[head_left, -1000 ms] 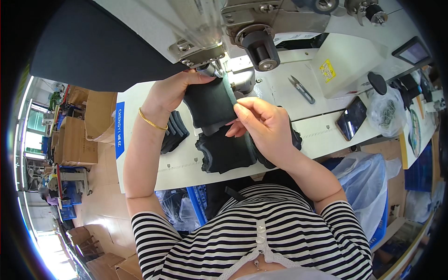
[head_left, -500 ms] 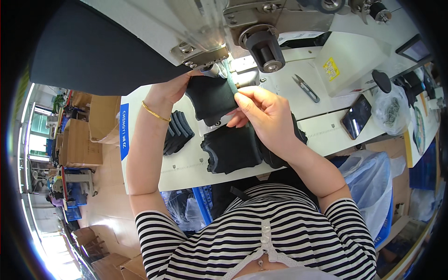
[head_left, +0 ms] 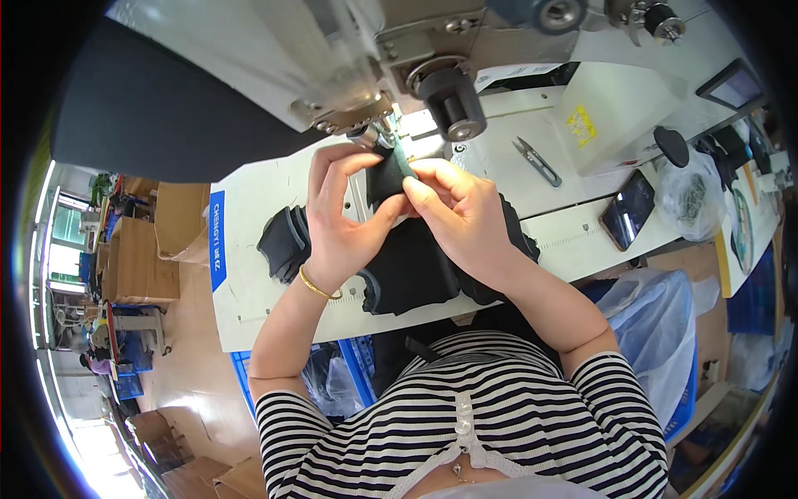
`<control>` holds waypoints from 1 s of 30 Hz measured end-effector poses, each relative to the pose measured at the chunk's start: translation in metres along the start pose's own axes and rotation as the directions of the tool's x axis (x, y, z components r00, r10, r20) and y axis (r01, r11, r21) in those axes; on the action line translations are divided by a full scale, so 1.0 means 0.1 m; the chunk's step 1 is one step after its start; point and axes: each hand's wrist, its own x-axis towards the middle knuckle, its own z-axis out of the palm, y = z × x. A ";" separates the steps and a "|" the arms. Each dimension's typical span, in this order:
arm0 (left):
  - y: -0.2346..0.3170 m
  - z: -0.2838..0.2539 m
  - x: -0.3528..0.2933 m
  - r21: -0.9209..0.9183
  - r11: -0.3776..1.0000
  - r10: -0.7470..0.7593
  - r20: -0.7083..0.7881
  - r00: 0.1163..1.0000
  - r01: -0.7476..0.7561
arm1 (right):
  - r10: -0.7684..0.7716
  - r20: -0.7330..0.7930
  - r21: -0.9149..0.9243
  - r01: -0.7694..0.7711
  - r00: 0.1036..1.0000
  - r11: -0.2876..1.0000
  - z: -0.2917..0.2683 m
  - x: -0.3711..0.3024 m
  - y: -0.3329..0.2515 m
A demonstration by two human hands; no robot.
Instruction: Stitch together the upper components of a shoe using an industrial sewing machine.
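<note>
A small dark fabric piece point(head_left: 384, 179) with a grey-green edge lies under the needle area of a sewing machine point(head_left: 366, 125). My left hand point(head_left: 342, 220), with a gold bangle at its wrist, curves round the near left side of the piece, fingertips and thumb on the cloth. Between thumb and fingers my right hand point(head_left: 465, 218) pinches the right edge. Just below both hands a stack of black fabric pieces point(head_left: 411, 270) rests on the white table, and another black pile point(head_left: 509, 237) is partly covered by my right hand. A smaller dark stack point(head_left: 285, 241) sits left of my left wrist.
Thread snips point(head_left: 539, 162) and a phone point(head_left: 628, 209) lie on the white table point(head_left: 573, 218) to the right. Beyond them sits a clear plastic bag point(head_left: 692, 195). Blue crates point(head_left: 357, 374) stand below the table edge. Cardboard boxes point(head_left: 148, 258) are on the left.
My left hand has come down and right from the machine's foot to the near side of the fabric. The right hand keeps its pinch, slightly shifted left. The fabric piece now shows less.
</note>
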 end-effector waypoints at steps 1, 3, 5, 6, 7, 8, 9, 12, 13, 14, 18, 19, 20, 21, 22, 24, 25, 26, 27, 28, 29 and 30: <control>0.03 -0.01 0.01 0.001 1.000 -0.006 -0.002 1.000 0.006 | -0.040 0.009 -0.025 0.040 0.999 0.999 -0.01 -0.01 0.01; 0.07 -0.02 0.03 -0.056 0.990 -0.125 0.032 0.992 0.127 | -0.031 0.027 -0.040 0.032 0.999 0.999 -0.06 -0.04 -0.01; 0.05 -0.04 0.03 -0.129 0.969 -0.203 0.070 0.977 0.211 | -0.027 0.035 -0.056 0.029 0.999 0.998 -0.07 -0.03 -0.04; 0.05 -0.05 0.03 -0.197 0.936 -0.274 0.112 0.955 0.291 | -0.015 0.041 -0.064 0.018 0.999 0.998 -0.08 -0.02 -0.05; 0.09 -0.03 0.05 -0.119 0.974 -0.187 0.040 0.982 0.191 | -0.005 0.048 -0.072 0.009 0.999 0.997 -0.09 -0.01 -0.06; 0.13 -0.02 0.05 -0.120 0.975 -0.186 0.041 0.982 0.190 | -0.006 0.046 -0.073 0.009 0.999 0.997 -0.10 0.00 -0.07; 0.17 -0.01 0.04 -0.036 0.998 -0.052 -0.006 0.999 0.051 | 0.001 0.073 -0.095 0.006 0.997 0.995 -0.12 0.00 -0.08; 0.20 0.02 0.02 0.168 0.973 0.171 -0.058 0.984 -0.159 | 0.029 0.110 -0.090 -0.019 0.994 0.996 -0.15 0.01 -0.12; 0.21 0.03 0.03 0.206 0.951 0.247 -0.050 0.968 -0.232 | 0.047 0.113 -0.066 -0.039 0.993 0.997 -0.15 0.01 -0.13; 0.21 0.03 0.04 0.242 0.922 0.320 -0.039 0.947 -0.302 | 0.047 0.113 -0.066 -0.040 0.992 0.997 -0.16 0.01 -0.14; 0.17 0.02 0.03 0.287 0.865 0.428 0.009 0.904 -0.412 | 0.100 0.132 0.015 -0.103 0.986 0.995 -0.16 0.02 -0.15; 0.17 0.02 0.03 0.289 0.863 0.430 0.011 0.903 -0.414 | 0.092 0.138 0.018 -0.095 0.986 0.995 -0.16 0.02 -0.15; 0.18 0.01 0.03 0.302 0.849 0.447 0.024 0.894 -0.433 | 0.089 0.138 0.021 -0.093 0.986 0.995 -0.16 0.02 -0.15; 0.18 0.01 0.03 0.316 0.834 0.465 0.038 0.885 -0.452 | 0.093 0.138 0.021 -0.096 0.986 0.995 -0.16 0.01 -0.15; 0.17 0.01 0.03 0.315 0.835 0.465 0.038 0.884 -0.452 | 0.098 0.136 0.017 -0.101 0.986 0.995 -0.16 0.02 -0.15; 0.15 0.02 0.04 0.334 0.806 0.500 0.061 0.864 -0.489 | 0.097 0.129 0.015 -0.100 0.987 0.995 -0.16 0.02 -0.13; 0.15 0.02 0.03 0.334 0.806 0.500 0.061 0.864 -0.490 | 0.096 0.123 0.014 -0.098 0.988 0.995 -0.16 0.02 -0.13; 0.14 0.02 0.03 0.363 0.780 0.520 0.079 0.850 -0.511 | 0.096 0.123 0.014 -0.098 0.988 0.995 -0.16 0.03 -0.13; 0.14 0.02 0.02 0.391 0.752 0.540 0.098 0.836 -0.531 | 0.101 0.112 0.018 -0.103 0.989 0.994 -0.16 0.03 -0.15; 0.13 0.02 0.01 0.392 0.752 0.539 0.098 0.837 -0.530 | 0.107 0.103 0.023 -0.110 0.989 0.994 -0.15 0.04 -0.16; 0.12 0.01 0.01 0.414 0.720 0.560 0.125 0.819 -0.557 | 0.107 0.105 0.024 -0.110 0.989 0.994 -0.14 0.05 -0.17; 0.12 0.00 0.00 0.436 0.687 0.581 0.153 0.800 -0.582 | 0.106 0.105 -0.006 -0.106 0.989 0.994 -0.13 0.06 -0.17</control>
